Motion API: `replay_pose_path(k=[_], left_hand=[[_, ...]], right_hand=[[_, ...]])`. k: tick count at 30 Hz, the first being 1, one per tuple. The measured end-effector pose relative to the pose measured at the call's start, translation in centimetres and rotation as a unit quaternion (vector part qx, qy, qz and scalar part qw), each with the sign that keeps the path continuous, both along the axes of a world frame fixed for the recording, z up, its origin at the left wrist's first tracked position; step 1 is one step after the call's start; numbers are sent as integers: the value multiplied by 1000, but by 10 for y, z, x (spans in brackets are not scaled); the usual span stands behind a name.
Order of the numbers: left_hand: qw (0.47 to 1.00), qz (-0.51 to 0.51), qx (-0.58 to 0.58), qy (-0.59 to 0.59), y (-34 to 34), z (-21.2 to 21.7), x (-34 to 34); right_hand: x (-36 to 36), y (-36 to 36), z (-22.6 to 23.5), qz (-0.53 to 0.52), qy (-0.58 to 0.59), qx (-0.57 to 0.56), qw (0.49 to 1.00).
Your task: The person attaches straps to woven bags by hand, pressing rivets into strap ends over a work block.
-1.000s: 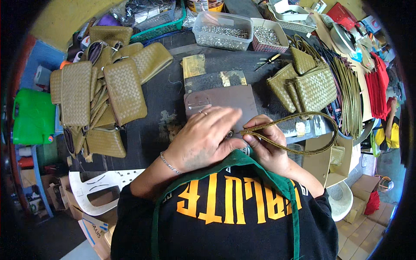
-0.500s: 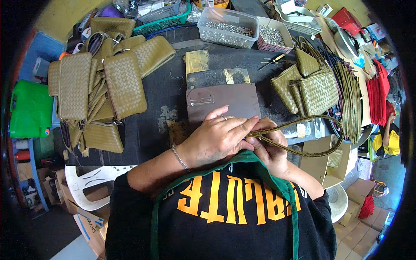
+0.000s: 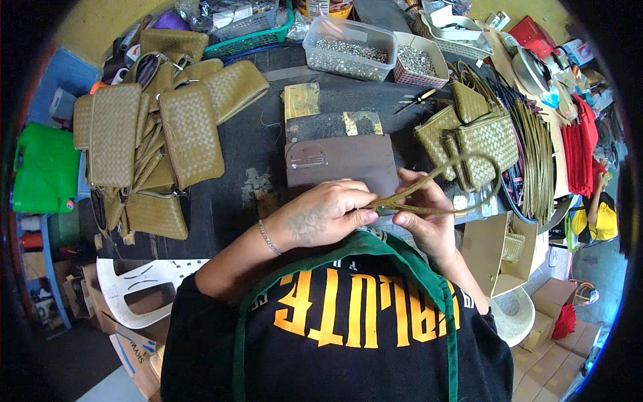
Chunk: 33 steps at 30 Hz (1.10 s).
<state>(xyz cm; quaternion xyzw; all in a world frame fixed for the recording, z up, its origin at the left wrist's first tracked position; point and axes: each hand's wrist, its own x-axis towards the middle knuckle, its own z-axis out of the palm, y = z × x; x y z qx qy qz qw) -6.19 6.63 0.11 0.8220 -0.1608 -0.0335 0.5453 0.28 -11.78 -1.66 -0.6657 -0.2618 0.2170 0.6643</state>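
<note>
My left hand pinches the joined ends of an olive strap between thumb and fingers, close in front of my chest. From there the strap runs to the right as a long loop, bent upward at its far end. Beside it my right hand has its thumb and fingers spread, and the strap passes across it without being gripped. Just beyond the hands a flat brown board lies on the dark table. Olive woven pouches stand piled at the right, under the far end of the loop.
A larger heap of woven pouches covers the table's left. Behind are a clear bin and a small basket of metal pieces, with a yellow-handled tool nearby. Loose olive straps hang at the right. A white chair stands left.
My right hand has loosened from the strap ends and moved right, its fingers spreading. The left hand has drawn slightly left and down, keeping hold. The loop has swung upward and left.
</note>
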Motion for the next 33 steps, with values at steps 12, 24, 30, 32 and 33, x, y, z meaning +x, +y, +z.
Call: replay_pose_path(k=[12,24,30,32,33], left_hand=[[995,91,-9,25,-8,6,-5],[991,121,39,-37,-7,8,-6],[985,170,-19,-8,-12,9,-6],[978,192,-28,-77,-12,9,-6],[981,172,23,-88,-10,12,-7]], right_hand=[[-4,16,-11,-2,208,247,946],[-5,22,-3,-31,215,243,945],[-2,24,-2,-34,244,244,938],[-2,23,-1,-22,246,236,940],[-2,22,-1,-25,246,238,939]])
